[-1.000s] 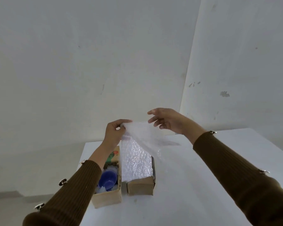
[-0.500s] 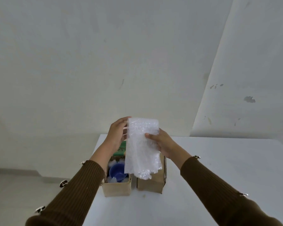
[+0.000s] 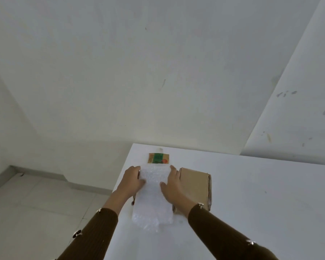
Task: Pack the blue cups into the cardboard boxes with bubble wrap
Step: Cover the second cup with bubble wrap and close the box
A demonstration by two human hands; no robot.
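A sheet of bubble wrap [image 3: 152, 197] lies over the left cardboard box, covering its opening and hanging down its near end. My left hand [image 3: 132, 178] holds the sheet's left edge with the thumb on top. My right hand [image 3: 172, 185] holds its right edge the same way. Of the left box only its far flap with a green label [image 3: 159, 158] and a sliver of its left wall [image 3: 133, 199] show. The blue cup is hidden under the wrap. The right cardboard box [image 3: 194, 183] stands touching my right hand, its plain brown top showing.
Both boxes stand near the left edge of a white table [image 3: 251, 203], which drops off to a tiled floor [image 3: 36, 203] on the left. White walls rise close behind the table.
The bubble wrap was held up in the air over the boxes; now it lies lowered onto the left box, with both hands at its sides. The blue cup has gone out of sight.
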